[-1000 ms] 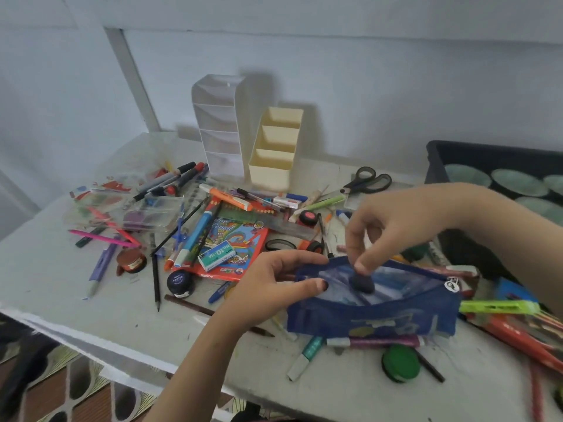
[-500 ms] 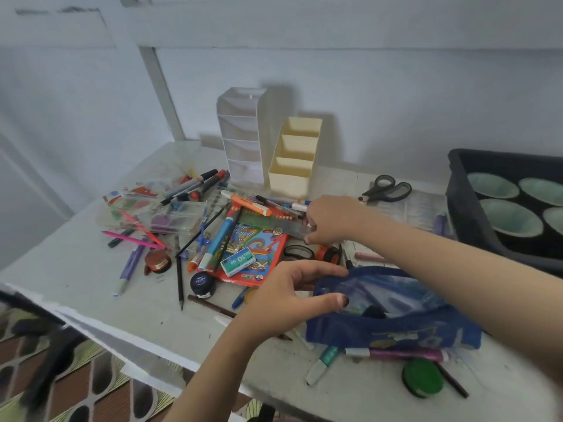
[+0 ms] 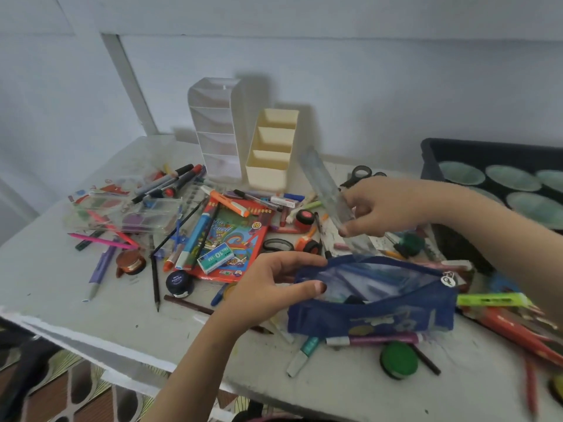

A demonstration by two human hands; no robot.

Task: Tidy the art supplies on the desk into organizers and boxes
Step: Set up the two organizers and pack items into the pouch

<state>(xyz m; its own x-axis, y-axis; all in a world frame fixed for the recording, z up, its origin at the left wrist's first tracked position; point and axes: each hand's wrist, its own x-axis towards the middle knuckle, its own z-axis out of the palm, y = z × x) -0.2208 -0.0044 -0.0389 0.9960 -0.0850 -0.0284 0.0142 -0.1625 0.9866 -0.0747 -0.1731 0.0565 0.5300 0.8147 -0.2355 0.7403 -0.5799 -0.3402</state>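
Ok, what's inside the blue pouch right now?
The blue pouch is open: one small dark object shows against pale lining. The front wall hides anything deeper.

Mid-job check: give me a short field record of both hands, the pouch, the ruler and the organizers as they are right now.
left hand: grips the rim of the pouch, keeping its mouth open
right hand: pinches the ruler, above the clutter
pouch: blue, unzipped, lying on the desk
ruler: clear, tilted, not in the pouch
white organizer: upright at the back
cream organizer: upright, to the right of the white one
loose items: pens, markers, scissors
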